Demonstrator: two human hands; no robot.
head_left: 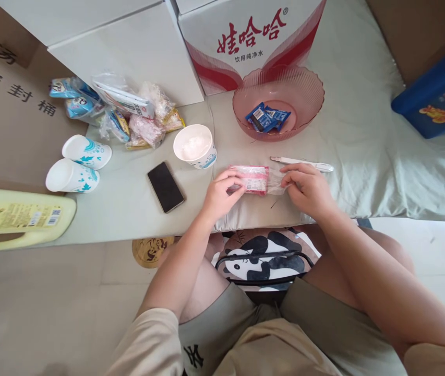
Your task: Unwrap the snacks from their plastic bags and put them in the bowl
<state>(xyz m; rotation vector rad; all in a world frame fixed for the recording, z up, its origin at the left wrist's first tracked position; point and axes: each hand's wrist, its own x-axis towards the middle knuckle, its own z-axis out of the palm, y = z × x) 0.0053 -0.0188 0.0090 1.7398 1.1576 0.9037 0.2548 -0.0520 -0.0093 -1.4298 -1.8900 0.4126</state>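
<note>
A pink and white packet (256, 179) lies near the front edge of the cloth-covered surface, with a clear plastic wrapper (276, 181) reaching out to its right. My left hand (223, 192) is closed on the packet's left end, thumb in front and fingers over the top. With its fingertips, my right hand (307, 189) pinches the loose end of the clear wrapper. Just beyond my right hand lies a slim white utility knife (304, 164). What is inside the packet cannot be made out.
Behind the packet stand a pink ribbed bowl (241, 112) holding blue sachets (263, 118) and a paper cup (206, 156) with white contents. Leftward are a phone (166, 187), two paper cups (74, 176), bagged snacks (140, 117) and a yellow jug (22, 214). White boxes (128, 57) line the back.
</note>
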